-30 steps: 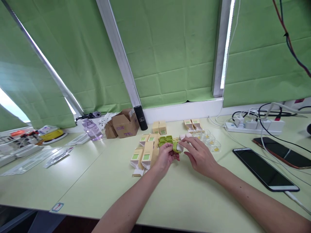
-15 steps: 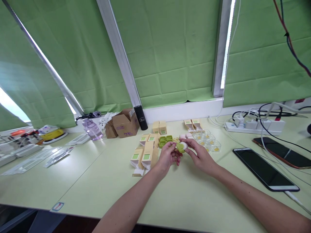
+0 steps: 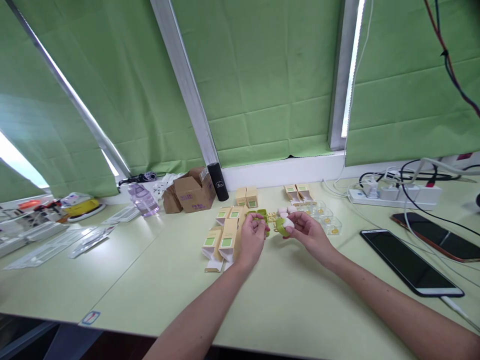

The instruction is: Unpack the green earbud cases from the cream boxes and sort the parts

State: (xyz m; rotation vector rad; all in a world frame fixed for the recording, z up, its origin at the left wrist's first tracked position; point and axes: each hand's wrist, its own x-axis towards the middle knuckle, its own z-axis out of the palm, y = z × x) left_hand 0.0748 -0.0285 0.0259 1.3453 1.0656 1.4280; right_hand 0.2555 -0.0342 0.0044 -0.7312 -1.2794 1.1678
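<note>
My right hand [image 3: 309, 235] is closed around a small rounded white piece [image 3: 288, 223] with a light-green band-like part [image 3: 280, 228] on its left side. My left hand [image 3: 254, 235] is a short way to the left, its fingers curled together. A small green plastic piece [image 3: 267, 233] shows at its fingertips, mostly hidden by them. Just behind the left hand are square green cups [image 3: 262, 213], partly covered by it. Small yellow-green parts [image 3: 272, 217] lie between the hands, and pinkish-white pieces [image 3: 283, 211] sit behind the right hand.
Several open cream cartons [image 3: 227, 242] lie left of my left hand; more cartons [image 3: 246, 196] stand behind. Clear cups with yellow centres [image 3: 327, 220] are to the right. Phones [image 3: 410, 262], a power strip [image 3: 393, 195] and cables occupy the right side. A cardboard box [image 3: 195, 192] and black cylinder [image 3: 217, 181] stand at the back.
My hands have moved apart. The right hand has kept the white and green piece and shifted slightly right; the left hand has let go of it and moved left to the green cups.
</note>
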